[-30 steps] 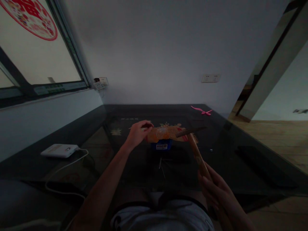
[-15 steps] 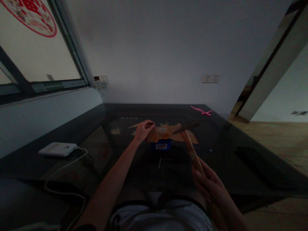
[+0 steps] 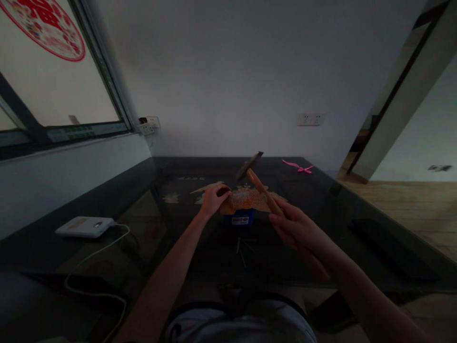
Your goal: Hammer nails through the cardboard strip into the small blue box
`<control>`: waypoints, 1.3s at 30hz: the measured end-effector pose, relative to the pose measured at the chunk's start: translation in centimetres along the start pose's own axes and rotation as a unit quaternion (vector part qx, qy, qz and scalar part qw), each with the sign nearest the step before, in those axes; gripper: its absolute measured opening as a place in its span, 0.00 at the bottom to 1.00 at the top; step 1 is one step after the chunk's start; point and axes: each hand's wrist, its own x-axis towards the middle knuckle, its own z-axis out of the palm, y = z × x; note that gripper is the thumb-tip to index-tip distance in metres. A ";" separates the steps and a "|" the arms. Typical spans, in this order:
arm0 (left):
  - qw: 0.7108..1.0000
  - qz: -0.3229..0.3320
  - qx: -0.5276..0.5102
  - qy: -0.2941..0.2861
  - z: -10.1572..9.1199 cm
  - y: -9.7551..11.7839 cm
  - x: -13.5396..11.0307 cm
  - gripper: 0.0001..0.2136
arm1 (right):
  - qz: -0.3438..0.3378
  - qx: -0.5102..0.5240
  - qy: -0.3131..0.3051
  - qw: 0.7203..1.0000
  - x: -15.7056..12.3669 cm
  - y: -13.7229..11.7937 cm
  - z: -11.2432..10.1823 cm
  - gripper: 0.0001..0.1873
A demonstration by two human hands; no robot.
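A claw-less-looking hammer [image 3: 262, 188] with a wooden handle is gripped in my right hand [image 3: 294, 224]. Its dark metal head is raised above an orange-brown speckled piece [image 3: 246, 197] with an uneven edge. That piece rests on a small blue box [image 3: 243, 218] with a white label. At the left end of the piece, my left hand [image 3: 213, 200] is closed with curled fingers on its edge; the fingertips are partly hidden. Several thin nails [image 3: 238, 245] lie on the dark table in front of the box.
A white power bank [image 3: 85, 226] with a white cable [image 3: 94, 249] lies on the left of the dark glossy table [image 3: 285, 267]. A pink ribbon [image 3: 300, 167] is at the back right. A flat black object [image 3: 391, 247] lies along the right side. The wall stands behind.
My right hand has lifted the hammer; its head rose from the orange-brown piece and moved up and left. My left hand stays at the piece's left end.
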 end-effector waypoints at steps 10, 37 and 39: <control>1.000 -0.013 0.005 0.020 0.0 0.5 -0.2 0.06 | 0.011 -0.163 -0.092 0.982 3.2 -3.1 -0.5 0.24; 0.998 -0.024 0.048 -0.018 0.0 -0.3 0.0 0.08 | 0.044 -0.183 -0.073 0.979 2.7 -2.1 0.0 0.29; 0.999 -0.021 0.043 -0.010 0.0 -0.3 0.0 0.07 | 0.027 -0.184 -0.066 0.980 2.6 -2.3 -0.1 0.28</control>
